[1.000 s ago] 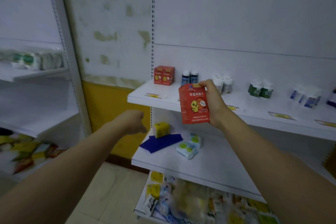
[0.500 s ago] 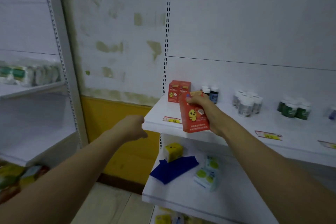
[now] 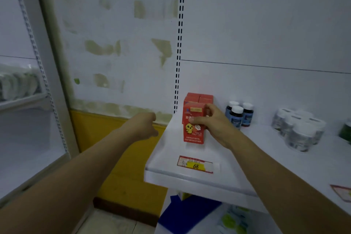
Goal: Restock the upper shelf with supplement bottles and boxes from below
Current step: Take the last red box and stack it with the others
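My right hand (image 3: 214, 122) grips a red box with a yellow chick on it (image 3: 191, 135), standing upright on the white upper shelf (image 3: 171, 157) just in front of two more red boxes (image 3: 198, 98) at the back left corner. My left hand (image 3: 145, 125) hovers in a loose fist left of the shelf edge, holding nothing. To the right stand three dark blue bottles with white caps (image 3: 237, 117), then a cluster of white bottles (image 3: 299, 131).
A price tag reading 68 (image 3: 195, 164) sits on the shelf's front lip. Below, a blue sheet (image 3: 188, 213) and green-and-white packets (image 3: 233, 220) lie on the lower shelf. A slotted upright (image 3: 179, 43) rises behind. Another shelving unit (image 3: 24, 99) stands at left.
My right hand has carried the red box up from in front of the shelf edge onto the upper shelf, in front of the other red boxes. The view has moved closer.
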### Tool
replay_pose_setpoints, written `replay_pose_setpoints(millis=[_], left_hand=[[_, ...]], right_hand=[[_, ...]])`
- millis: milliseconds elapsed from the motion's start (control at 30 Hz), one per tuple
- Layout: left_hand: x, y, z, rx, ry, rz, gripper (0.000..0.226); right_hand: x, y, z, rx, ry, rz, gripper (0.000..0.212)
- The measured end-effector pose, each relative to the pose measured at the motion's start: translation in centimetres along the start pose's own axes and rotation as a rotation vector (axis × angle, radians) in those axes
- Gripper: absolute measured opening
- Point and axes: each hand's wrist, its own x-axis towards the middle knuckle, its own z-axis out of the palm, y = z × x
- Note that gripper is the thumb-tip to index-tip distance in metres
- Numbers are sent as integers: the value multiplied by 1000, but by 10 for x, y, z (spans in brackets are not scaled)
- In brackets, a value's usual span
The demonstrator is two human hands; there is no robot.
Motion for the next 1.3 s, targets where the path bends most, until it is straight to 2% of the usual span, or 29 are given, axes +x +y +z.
replay_pose_setpoints(millis=[167, 300, 433, 500, 767, 933, 1133, 1300], left_hand=[[45, -5, 14, 7, -44, 51, 57], [79, -11, 19, 25, -68, 99, 57], [102, -13, 21, 24, -93, 134, 57], [110, -13, 24, 26, -109, 154, 57], [124, -16, 29, -1, -129, 196, 57], [126, -14, 31, 23, -132, 203, 59], [126, -13, 31, 25, -141, 210, 59], [118, -13, 29, 28, -136, 232, 57]], right_hand=[[27, 17, 5, -169, 19, 31, 57], [48, 24, 11, -243, 91, 36, 62], [60, 18, 14, -442, 107, 6, 58], [66, 18, 14, -468, 142, 10, 58], [74, 18, 20, -630, 231, -5, 63], [76, 18, 22, -690, 247, -62, 73], [80, 10, 21, -936, 219, -44, 64], [76, 13, 19, -945, 191, -45, 81]])
